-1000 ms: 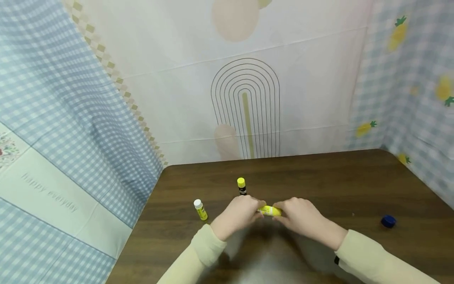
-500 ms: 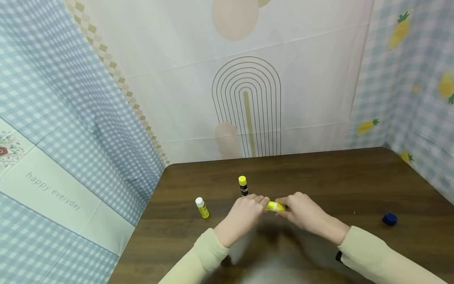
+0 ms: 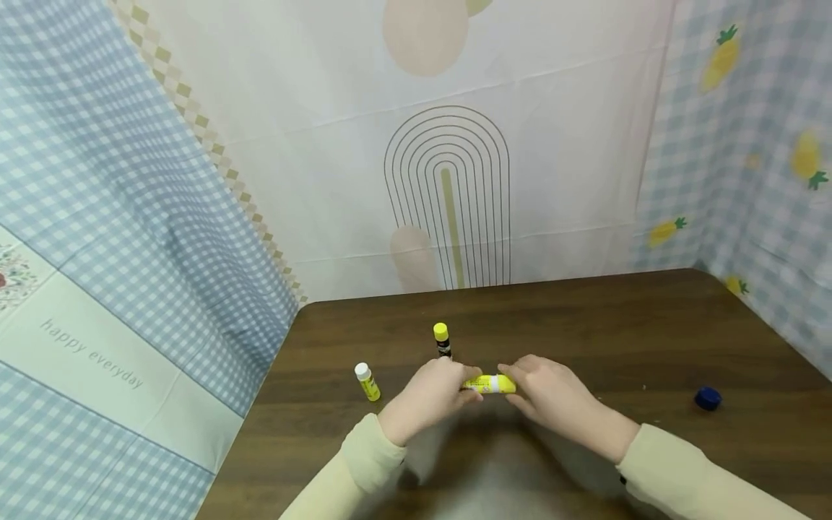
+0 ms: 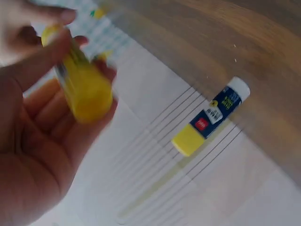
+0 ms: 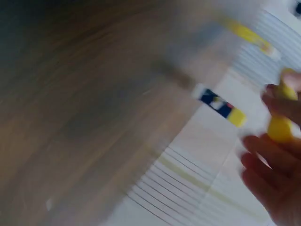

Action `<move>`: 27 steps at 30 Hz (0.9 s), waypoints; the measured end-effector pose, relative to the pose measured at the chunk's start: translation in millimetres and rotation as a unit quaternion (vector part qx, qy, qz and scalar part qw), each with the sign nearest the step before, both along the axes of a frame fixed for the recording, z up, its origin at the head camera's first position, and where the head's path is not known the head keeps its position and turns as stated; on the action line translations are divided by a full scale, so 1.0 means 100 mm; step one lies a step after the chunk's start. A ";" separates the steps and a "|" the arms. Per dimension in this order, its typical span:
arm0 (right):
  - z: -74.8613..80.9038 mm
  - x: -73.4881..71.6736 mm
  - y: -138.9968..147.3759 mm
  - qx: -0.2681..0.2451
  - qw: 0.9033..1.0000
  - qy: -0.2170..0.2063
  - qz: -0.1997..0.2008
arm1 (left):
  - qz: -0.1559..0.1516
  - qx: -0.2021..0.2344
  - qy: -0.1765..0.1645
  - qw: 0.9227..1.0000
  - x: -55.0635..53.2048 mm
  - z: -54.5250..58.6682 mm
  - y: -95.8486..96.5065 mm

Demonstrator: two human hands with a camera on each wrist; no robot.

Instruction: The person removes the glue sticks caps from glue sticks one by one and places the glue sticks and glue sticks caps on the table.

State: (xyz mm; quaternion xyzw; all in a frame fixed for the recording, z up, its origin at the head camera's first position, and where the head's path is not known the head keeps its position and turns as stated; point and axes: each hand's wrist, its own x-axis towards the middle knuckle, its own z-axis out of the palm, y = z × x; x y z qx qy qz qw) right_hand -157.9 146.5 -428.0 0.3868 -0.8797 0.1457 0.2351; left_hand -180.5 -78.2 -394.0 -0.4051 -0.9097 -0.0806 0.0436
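On the near side of the upright dark glue stick (image 3: 443,342), and rightward, the left hand (image 3: 429,393) and right hand (image 3: 551,391) pinch opposite ends of the yellow tube (image 3: 492,384) — probably to steady it (the right-wrist view blurs).

Yellow tube (image 3: 491,384) (slightly) more visible

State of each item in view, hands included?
Held yellow tube: roughly level between both hands; capped or not, unclear.
Left hand: gripping one end of it.
Right hand: gripping the other end.
White-topped yellow tube: upright, capped.
Yellow-topped dark glue stick: upright, capped.
Blue cap: lying loose, off to the right.
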 end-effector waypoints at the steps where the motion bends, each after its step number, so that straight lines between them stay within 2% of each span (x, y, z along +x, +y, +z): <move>1: 0.04 -0.01 0.01 -0.016 0.997 -0.076 -0.004 | -0.006 -0.012 0.052 0.999 0.03 -0.01 0.00; 2: 0.08 -0.02 0.03 -0.035 0.988 -0.153 -0.007 | -0.012 -0.022 0.105 0.994 0.06 -0.02 0.00; 4: 0.16 -0.05 0.07 -0.072 0.958 -0.278 -0.006 | -0.023 -0.028 0.196 0.980 0.10 -0.05 0.00; 6: 0.21 -0.09 0.11 -0.098 0.929 -0.357 0.000 | -0.037 -0.026 0.260 0.965 0.12 -0.08 0.00; 8: 0.24 -0.12 0.13 -0.109 0.911 -0.397 0.010 | -0.048 -0.023 0.306 0.951 0.12 -0.11 -0.01; 11: 0.24 -0.13 0.14 -0.115 0.899 -0.422 0.023 | -0.055 -0.022 0.345 0.937 0.12 -0.13 -0.02; 12: 0.23 -0.13 0.14 -0.117 0.896 -0.428 0.025 | -0.056 -0.021 0.348 0.936 0.12 -0.13 -0.02; 14: 0.21 -0.11 0.13 -0.117 0.894 -0.431 0.027 | -0.054 -0.021 0.343 0.937 0.13 -0.13 -0.03; 16: 0.19 -0.10 0.12 -0.122 0.897 -0.425 0.023 | -0.049 -0.019 0.327 0.944 0.14 -0.12 -0.03; 22: 0.19 -0.04 0.11 -0.139 0.916 -0.376 0.015 | -0.038 -0.015 0.247 0.968 0.17 -0.02 -0.06; 24: 0.19 -0.02 0.10 -0.145 0.925 -0.351 0.021 | -0.038 -0.016 0.222 0.974 0.17 0.01 -0.07; 27: 0.16 0.02 0.08 -0.143 0.949 -0.279 0.032 | -0.040 -0.012 0.180 0.983 0.16 0.06 -0.10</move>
